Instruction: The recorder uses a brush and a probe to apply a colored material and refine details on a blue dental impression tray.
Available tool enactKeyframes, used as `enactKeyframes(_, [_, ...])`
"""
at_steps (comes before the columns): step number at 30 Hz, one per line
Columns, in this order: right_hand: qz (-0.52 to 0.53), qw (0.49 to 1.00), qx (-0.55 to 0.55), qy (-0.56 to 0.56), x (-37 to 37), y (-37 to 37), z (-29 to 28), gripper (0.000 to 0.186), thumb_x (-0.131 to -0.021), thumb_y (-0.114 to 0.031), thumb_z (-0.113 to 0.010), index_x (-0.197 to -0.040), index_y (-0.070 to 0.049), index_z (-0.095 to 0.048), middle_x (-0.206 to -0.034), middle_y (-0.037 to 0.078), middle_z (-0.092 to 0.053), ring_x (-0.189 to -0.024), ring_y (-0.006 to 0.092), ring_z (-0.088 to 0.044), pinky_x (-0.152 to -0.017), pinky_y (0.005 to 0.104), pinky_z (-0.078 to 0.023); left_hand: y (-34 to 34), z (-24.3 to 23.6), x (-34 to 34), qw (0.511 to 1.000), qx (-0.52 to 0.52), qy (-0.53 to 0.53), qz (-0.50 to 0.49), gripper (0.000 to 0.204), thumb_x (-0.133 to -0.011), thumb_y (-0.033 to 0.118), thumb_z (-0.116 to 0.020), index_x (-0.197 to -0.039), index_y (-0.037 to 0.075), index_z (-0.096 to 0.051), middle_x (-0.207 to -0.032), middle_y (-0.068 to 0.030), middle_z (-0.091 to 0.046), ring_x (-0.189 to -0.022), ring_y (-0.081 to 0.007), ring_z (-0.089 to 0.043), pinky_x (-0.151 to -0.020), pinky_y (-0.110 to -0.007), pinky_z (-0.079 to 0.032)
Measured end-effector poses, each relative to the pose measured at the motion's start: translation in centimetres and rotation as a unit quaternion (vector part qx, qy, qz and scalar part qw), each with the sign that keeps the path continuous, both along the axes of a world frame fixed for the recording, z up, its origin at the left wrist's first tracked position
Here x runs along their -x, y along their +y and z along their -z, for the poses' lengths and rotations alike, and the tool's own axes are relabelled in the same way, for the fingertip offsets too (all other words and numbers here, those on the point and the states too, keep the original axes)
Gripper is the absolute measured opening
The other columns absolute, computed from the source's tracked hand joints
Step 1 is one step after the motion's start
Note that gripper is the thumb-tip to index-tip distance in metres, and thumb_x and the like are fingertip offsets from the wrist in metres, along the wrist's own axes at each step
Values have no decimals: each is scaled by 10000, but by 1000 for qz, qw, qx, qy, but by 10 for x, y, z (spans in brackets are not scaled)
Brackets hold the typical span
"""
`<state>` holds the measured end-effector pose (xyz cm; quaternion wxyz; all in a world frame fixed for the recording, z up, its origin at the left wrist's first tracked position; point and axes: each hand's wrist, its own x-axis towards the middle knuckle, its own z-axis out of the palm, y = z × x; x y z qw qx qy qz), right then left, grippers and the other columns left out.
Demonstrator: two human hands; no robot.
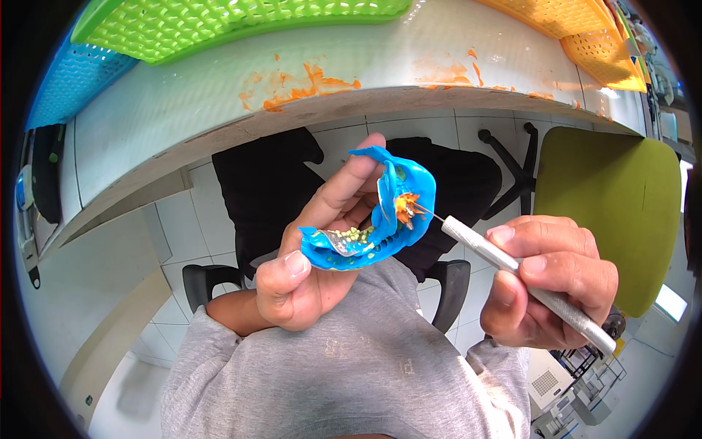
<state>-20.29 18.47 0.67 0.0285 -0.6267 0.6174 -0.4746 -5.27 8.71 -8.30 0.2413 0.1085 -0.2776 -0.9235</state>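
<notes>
My left hand [311, 285] grips a blue, horseshoe-shaped dental impression [422, 186] between thumb and fingers, raised in front of my lap. Yellow-green crumbs [353, 235] and a greyish patch sit inside its lower arm. An orange spiky lump [406, 210] stands out from its right part. My right hand [552, 274] is closed round a silver, knurled-handled probe [475, 245]. The probe's thin tip points left and reaches the orange lump; whether it is stuck in or only touching, I cannot tell.
Ahead runs a white bench edge [183, 121] with orange smears [307, 88]. On it stand a green basket [241, 25], a blue basket [84, 80] and an orange basket [599, 55]. An olive chair [607, 197] is at the right. Chair armrests [451, 293] flank me.
</notes>
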Motion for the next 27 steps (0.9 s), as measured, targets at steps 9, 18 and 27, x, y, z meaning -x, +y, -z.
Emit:
enactKeyframes(9, [-7, 1000, -13, 10, 3, -1, -1, 242, -736, -29, -676, -883, -3, -486, -748, 173, -602, -625, 206, -611, -547, 263, -523, 0, 1, 2, 1000, 6, 7, -14, 862, -742, 494, -466, -1437, 105, -135, -1432, -198, -242, -1248, -326, -375, -1059, -463, -253])
enactKeyframes(18, [-2, 1000, 5, 4, 2, -2, 3, 242, -732, -32, -684, -875, -4, -491, -732, 168, -605, -626, 204, -610, -533, 260, -513, -1, 2, 1, 1000, 9, 5, 6, 857, -737, 500, -468, -1437, 120, -149, -1442, -187, -224, -1245, -326, -375, -1055, -473, -255])
enactKeyframes(27, [2, 1000, 8, 12, 2, -1, 2, 235, -733, -35, -683, -874, -5, -498, -718, 166, -608, -619, 204, -612, -535, 259, -512, -1, 1, 0, 1000, 3, -6, 8, 878, -733, 507, -470, -1442, 131, -115, -1431, -189, -250, -1243, -326, -377, -1053, -469, -263])
